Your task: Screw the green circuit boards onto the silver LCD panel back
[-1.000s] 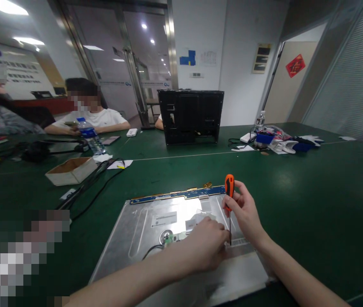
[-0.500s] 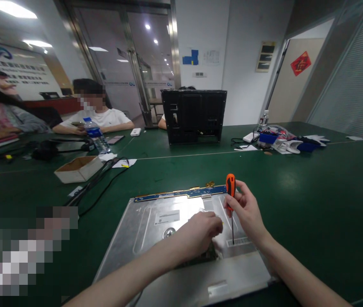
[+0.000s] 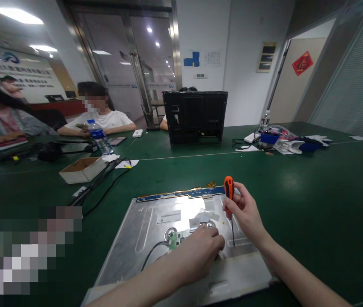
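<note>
Silver-grey metal panel lying flat on a green table, with a narrow blue circuit strip along its far edge. Near the panel's middle is a small green circuit board, partly covered by the left hand; a black cable curves from the board's left end. The left fingers are curled down over the board's right part; whether they pinch anything is hidden from view. The right fingers grasp an orange-and-black screwdriver by its handle, shaft pointing down, tip close to a barcode label. Whether the tip touches the panel is unclear.

The work in hand looks like handling the board, with the screwdriver held aside. To do that well, the left fingers would best take the board by its edges and move it gently, without pressing on its parts. The cable deserves slack, since a sideways tug could strain its connection. The screwdriver's tip is best raised a little from the metal and held away from the board, as a slip could scratch either one.
</note>
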A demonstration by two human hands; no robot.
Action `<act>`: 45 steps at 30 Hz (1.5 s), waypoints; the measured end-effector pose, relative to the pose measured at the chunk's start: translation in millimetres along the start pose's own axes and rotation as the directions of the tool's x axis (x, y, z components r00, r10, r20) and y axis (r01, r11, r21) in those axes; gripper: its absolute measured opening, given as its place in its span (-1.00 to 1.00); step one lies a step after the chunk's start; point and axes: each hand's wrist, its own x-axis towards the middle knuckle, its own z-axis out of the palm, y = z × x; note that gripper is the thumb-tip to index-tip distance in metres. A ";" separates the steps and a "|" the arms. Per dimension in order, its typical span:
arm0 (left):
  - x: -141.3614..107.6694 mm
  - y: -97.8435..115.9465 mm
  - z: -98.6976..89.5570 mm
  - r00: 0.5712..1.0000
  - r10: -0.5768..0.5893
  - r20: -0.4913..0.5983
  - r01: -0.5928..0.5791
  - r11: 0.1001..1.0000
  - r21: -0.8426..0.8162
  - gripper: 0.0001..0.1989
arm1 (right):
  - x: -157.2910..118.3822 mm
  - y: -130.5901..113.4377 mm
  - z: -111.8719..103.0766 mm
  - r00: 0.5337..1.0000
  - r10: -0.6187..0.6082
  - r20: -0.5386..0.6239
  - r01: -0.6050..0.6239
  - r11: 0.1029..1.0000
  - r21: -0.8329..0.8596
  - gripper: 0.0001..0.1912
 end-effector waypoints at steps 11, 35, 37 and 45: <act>-22.5 -0.6 2.3 0.996 -0.078 -0.050 0.073 0.992 -0.102 -0.89 | -2.3 -1.0 0.5 0.999 0.024 0.031 -0.024 1.000 0.004 -0.60; -26.4 4.7 42.3 0.890 0.268 -0.368 -0.117 0.916 0.384 -0.92 | -4.5 3.4 4.9 0.999 0.017 0.039 -0.017 1.000 -0.008 -0.53; -28.1 5.7 42.3 0.873 0.289 -0.393 -0.129 0.914 0.385 -0.91 | -5.1 2.9 4.8 0.999 0.013 0.041 -0.013 1.000 -0.005 -0.54; -30.6 1.1 22.6 0.891 0.178 -0.419 -0.089 0.971 0.224 -0.87 | -4.8 -2.3 7.2 0.997 0.016 0.069 -0.021 0.998 0.060 -0.55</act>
